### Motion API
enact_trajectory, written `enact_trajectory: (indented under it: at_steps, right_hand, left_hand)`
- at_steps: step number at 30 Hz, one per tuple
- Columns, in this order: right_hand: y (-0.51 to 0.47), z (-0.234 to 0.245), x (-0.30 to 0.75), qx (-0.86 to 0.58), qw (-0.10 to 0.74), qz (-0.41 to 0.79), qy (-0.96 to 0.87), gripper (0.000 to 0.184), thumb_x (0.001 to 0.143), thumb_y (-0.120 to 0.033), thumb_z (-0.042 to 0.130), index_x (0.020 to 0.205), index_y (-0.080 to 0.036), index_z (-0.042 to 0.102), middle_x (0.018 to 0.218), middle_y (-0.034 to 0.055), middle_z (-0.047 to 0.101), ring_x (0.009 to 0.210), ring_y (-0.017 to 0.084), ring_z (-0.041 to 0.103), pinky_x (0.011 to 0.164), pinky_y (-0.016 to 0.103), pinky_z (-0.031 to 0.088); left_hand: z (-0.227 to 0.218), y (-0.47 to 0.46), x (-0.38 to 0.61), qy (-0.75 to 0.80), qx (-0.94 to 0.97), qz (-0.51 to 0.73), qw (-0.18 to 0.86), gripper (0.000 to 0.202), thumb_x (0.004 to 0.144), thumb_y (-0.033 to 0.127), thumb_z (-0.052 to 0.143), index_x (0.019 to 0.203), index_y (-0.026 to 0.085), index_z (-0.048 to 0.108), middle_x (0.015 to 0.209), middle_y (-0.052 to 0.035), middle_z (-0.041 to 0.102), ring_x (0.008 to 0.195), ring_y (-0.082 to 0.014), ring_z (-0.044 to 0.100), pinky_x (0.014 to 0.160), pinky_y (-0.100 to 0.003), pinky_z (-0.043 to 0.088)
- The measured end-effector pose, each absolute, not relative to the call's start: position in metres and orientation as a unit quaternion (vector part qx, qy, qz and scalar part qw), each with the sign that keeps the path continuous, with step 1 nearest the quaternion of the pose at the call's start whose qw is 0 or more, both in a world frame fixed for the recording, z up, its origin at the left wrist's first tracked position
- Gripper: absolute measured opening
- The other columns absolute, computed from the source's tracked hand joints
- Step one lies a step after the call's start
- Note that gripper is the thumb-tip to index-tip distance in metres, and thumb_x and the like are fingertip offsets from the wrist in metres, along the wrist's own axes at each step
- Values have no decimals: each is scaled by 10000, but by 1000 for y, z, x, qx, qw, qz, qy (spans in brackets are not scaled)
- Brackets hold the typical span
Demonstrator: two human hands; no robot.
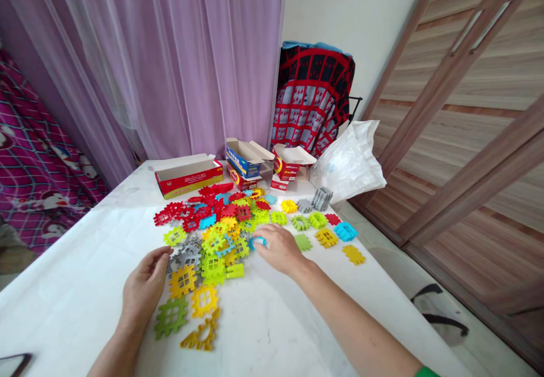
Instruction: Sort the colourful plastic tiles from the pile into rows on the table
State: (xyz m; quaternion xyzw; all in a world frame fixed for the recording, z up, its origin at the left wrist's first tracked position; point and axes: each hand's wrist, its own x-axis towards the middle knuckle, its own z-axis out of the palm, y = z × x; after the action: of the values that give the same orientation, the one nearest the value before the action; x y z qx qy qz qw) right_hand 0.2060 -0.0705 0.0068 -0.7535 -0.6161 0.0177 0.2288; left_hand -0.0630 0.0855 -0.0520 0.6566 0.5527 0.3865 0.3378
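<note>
A heap of plastic interlocking building pieces (212, 266) in red, yellow, green, grey and blue spreads over the middle of the table. My right hand (278, 246) grips a light blue building piece (257, 243) at the heap's right side; my fingers cover part of it. Beside the heap's left edge, close to some grey pieces (187, 252), my left hand (147, 280) is loosely curved and appears to hold nothing. Nearest me lie a green square piece (171, 317), a yellow square piece (204, 300) and a mustard triangular piece (202, 334).
Sorted pieces by colour stand on the right: a grey stack (322, 199), yellow pieces (326, 238), blue pieces (345, 231). Behind the heap are a red box (189, 177), a blue box (243, 161) and another red box (285, 167). A white plastic bag (351, 161) is at the back right.
</note>
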Motion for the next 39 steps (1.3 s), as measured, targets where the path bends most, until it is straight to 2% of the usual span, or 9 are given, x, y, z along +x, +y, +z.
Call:
enact_trajectory:
  at_steps: [2, 5, 8, 13, 19, 25, 30, 35, 39]
  right_hand:
    - [-55, 3, 182, -750, 206, 24, -628, 262, 832, -335, 642, 1073, -246, 698, 1104, 37, 714, 1056, 214, 604, 937, 338, 445]
    - [-38, 0, 154, -772, 161, 19, -615, 478, 773, -497, 678, 1153, -210, 637, 1079, 87, 707, 1046, 276, 595, 896, 396, 453]
    - [-27, -3, 137, -789, 132, 12, -600, 561, 749, -541, 679, 1173, -184, 592, 1056, 117, 699, 1050, 308, 584, 880, 426, 451]
    - [-24, -2, 133, -794, 132, 5, -593, 511, 761, -424, 668, 1204, -192, 560, 1066, 114, 693, 1044, 294, 584, 895, 415, 444]
    - [-53, 2, 158, -792, 182, 31, -581, 625, 747, -228, 632, 1353, -184, 484, 1230, 120, 647, 1135, 272, 578, 975, 381, 443]
    - [-104, -21, 173, -797, 263, 49, -542, 670, 725, -185, 626, 1373, -243, 467, 1264, 78, 635, 1143, 254, 590, 994, 386, 461]
    - [-132, -31, 176, -799, 234, 60, -550, 691, 715, -112, 583, 1387, -242, 487, 1265, 79, 636, 1174, 255, 561, 1015, 388, 453]
    - [-135, -29, 183, -759, 220, 76, -608, 733, 704, -7, 466, 1409, -205, 484, 1344, 74, 593, 1260, 217, 488, 1100, 371, 377]
    - [-133, -26, 192, -746, 215, 68, -626, 743, 704, 35, 391, 1394, -216, 506, 1334, 63, 600, 1247, 191, 485, 1093, 357, 363]
  left_hand:
    - [-52, 85, -63, 549, 655, 390, 341, 373, 719, 509, 523, 912, 242, 698, 962, -49, 778, 916, -229, 714, 831, -324, 553]
    - [-53, 85, -63, 537, 652, 401, 354, 381, 722, 519, 528, 919, 234, 688, 961, -59, 778, 916, -229, 716, 845, -329, 551]
    - [-56, 86, -63, 528, 654, 403, 362, 391, 727, 531, 523, 920, 230, 681, 954, -62, 780, 891, -228, 720, 830, -333, 556]
    - [-60, 86, -64, 524, 655, 407, 361, 393, 746, 526, 507, 939, 232, 681, 971, -53, 779, 883, -216, 720, 824, -318, 554]
    - [-60, 85, -63, 521, 653, 414, 362, 363, 746, 517, 513, 917, 249, 689, 944, -28, 783, 861, -208, 721, 805, -302, 553]
    - [-57, 84, -63, 526, 650, 410, 364, 363, 731, 518, 522, 921, 254, 685, 929, -23, 783, 836, -201, 723, 758, -283, 558]
    - [-53, 82, -62, 529, 653, 404, 361, 368, 724, 507, 518, 922, 243, 681, 935, -36, 783, 848, -204, 725, 766, -284, 561]
    - [-51, 80, -62, 527, 658, 403, 356, 377, 723, 506, 518, 931, 240, 683, 940, -39, 782, 869, -202, 724, 779, -277, 562]
    - [-53, 80, -63, 529, 660, 401, 352, 382, 727, 513, 517, 933, 240, 688, 946, -36, 781, 867, -201, 723, 782, -280, 558]
